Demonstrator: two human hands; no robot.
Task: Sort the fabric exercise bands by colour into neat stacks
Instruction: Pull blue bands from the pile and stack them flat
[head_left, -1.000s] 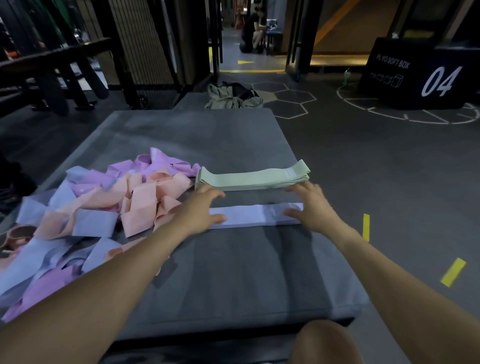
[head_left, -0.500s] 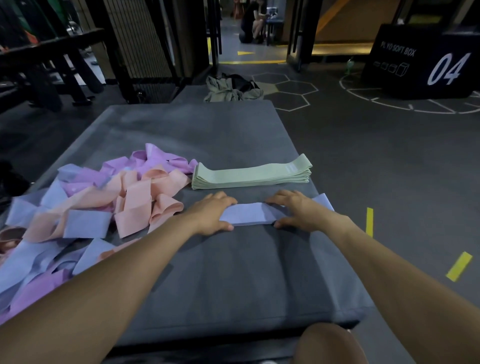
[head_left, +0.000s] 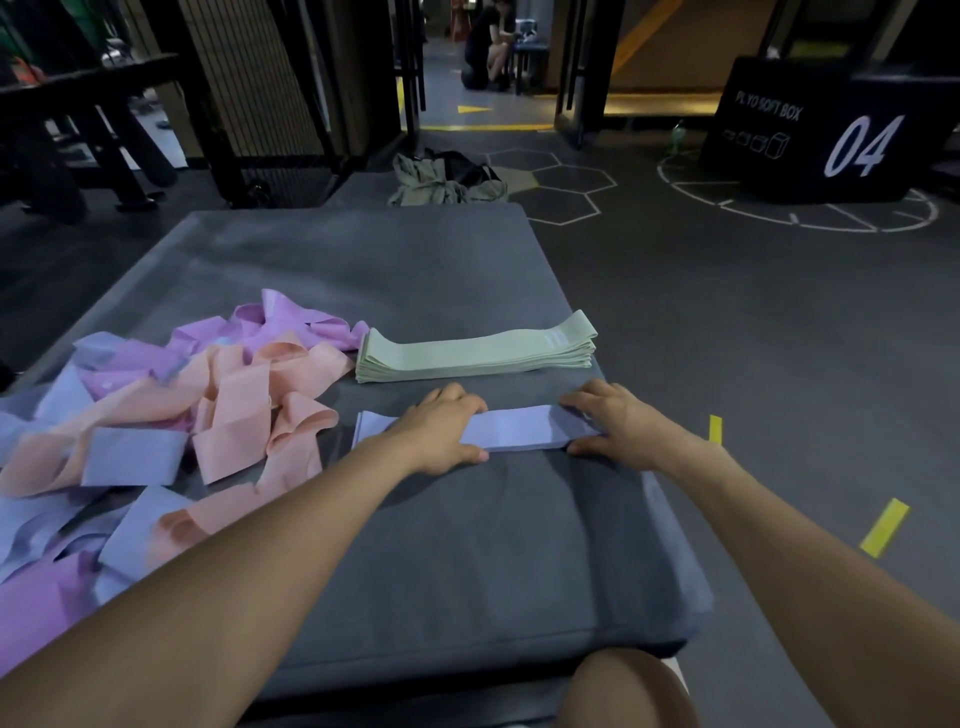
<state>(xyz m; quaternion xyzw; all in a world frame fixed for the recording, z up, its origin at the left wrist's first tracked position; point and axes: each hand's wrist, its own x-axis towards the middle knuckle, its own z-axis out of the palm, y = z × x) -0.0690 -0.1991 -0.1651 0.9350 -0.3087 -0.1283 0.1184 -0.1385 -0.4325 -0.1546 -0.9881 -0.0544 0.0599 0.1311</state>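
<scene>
A lavender-blue band lies flat across the grey mat, just in front of a neat stack of green bands. My left hand presses on the band's left part, fingers over its far edge and thumb at its near edge. My right hand presses on its right end the same way. To the left lies a loose heap of peach bands, purple bands and blue bands.
The mat's right edge drops to the dark floor with yellow tape marks. A black plyo box marked 04 stands at the back right. Clothing lies beyond the mat. A person sits far off. My knee shows below.
The blue band now lies straight and flat; its right end, raised half a second ago, is pressed down. My hands have spread apart along it.
</scene>
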